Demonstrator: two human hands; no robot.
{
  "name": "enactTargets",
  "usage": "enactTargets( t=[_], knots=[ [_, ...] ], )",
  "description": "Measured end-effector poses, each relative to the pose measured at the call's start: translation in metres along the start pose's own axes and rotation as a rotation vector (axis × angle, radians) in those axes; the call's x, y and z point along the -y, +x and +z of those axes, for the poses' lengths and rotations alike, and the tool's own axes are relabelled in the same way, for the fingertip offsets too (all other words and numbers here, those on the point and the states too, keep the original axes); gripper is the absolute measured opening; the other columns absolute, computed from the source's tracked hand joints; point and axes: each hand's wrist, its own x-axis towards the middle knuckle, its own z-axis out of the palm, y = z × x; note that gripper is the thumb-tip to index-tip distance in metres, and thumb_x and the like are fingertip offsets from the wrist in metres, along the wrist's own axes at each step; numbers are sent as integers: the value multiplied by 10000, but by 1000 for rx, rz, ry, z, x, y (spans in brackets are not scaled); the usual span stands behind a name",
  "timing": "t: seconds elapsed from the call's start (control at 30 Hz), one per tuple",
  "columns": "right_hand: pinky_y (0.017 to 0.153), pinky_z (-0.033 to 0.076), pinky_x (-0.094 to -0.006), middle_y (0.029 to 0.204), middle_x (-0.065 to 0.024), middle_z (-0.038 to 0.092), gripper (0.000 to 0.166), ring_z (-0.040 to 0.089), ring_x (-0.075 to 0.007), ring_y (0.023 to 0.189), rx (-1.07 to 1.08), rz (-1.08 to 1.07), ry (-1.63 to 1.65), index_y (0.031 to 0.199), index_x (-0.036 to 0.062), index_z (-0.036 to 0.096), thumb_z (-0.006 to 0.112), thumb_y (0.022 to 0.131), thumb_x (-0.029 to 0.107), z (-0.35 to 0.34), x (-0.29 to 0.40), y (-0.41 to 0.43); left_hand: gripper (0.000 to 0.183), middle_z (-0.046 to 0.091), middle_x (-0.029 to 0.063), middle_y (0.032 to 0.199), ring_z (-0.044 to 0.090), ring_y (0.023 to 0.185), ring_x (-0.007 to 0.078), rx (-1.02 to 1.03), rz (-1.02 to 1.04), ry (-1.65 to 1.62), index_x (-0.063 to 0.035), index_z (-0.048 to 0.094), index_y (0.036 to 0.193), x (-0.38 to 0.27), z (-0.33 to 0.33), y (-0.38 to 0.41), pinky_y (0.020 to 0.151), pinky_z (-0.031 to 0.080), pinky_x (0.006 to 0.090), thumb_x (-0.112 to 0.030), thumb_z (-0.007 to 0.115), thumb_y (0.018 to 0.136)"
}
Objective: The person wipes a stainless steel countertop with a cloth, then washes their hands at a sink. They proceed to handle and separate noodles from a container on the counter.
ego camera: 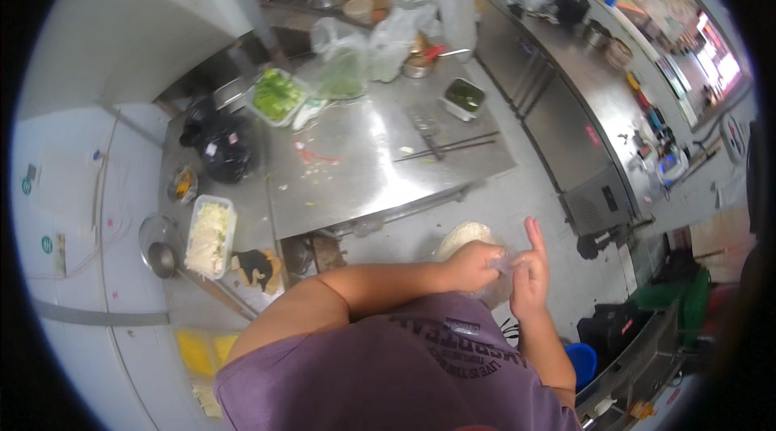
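My left hand (476, 264) is closed around the gathered neck of a clear plastic bag (467, 232), in front of my chest. Pale, cream-coloured contents fill the bag; I cannot tell what they are. My right hand (530, 279) pinches the bag's twisted end just right of the left fist, with a pair of its fingers pointing up. The forearm and fist hide part of the bag. Beyond the hands stands a stainless steel table (339, 188) with chopsticks (448, 146) and a red tie (312, 155) on it.
Around the table are a tub of green leaves (277, 96), a tub of dark greens (464, 97), plastic bags (342, 73) and a black bag (227, 149). A tub of pale shreds (210, 237) stands left. Right is a steel counter (582, 91); a blue bin (580, 364) sits low right.
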Motion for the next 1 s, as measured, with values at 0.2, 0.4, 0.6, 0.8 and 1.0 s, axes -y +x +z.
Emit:
enactTargets(
  t=[0.2, 0.4, 0.6, 0.8, 1.0],
  knots=[
    [1430, 339, -580, 1823, -314, 484, 1039, 432, -482, 1733, 226, 322, -325, 1656, 8, 555, 1020, 872, 507, -221, -39, -49, 179, 776, 5, 885, 663, 809, 133, 233, 58, -430, -54, 797, 985, -24, 139, 178, 752, 573, 401, -72, 638, 1064],
    [1341, 436, -595, 1719, -338, 491, 1026, 500, -513, 1614, -430, 580, -524, 1725, -86, 428, 927, 917, 302, -307, -172, -111, 222, 786, 219, 910, 745, 843, 342, 18, -31, 107, -13, 792, 1005, 8, 314, 421, 826, 620, 491, -176, 646, 1044],
    [1198, 569, -506, 1545, -261, 718, 789, 714, -349, 1415, 21, 814, -151, 1713, -55, 566, 860, 1087, 324, -444, -140, -111, 315, 840, 309, 1117, 786, 1101, 564, 189, 14, 401, -69, 868, 1184, 30, 456, 516, 1028, 617, 646, -182, 619, 1027],
    [1063, 619, -416, 1379, -166, 841, 339, 798, -231, 1234, -1009, 736, -611, 1470, 43, 799, 745, 1152, 150, -663, -233, -151, 332, 840, 308, 1121, 780, 1066, 555, 688, 247, 239, -68, 892, 1154, 25, 507, 654, 1013, 618, 624, -118, 650, 931],
    [1226, 551, -446, 1549, -203, 771, 418, 725, -299, 1431, -757, 773, -651, 1568, -13, 716, 594, 1219, 183, -888, -338, -162, 243, 811, 287, 1029, 765, 982, 549, 1080, 634, -106, -63, 836, 1068, -13, 629, 824, 872, 616, 619, -101, 655, 910]
  ],
)
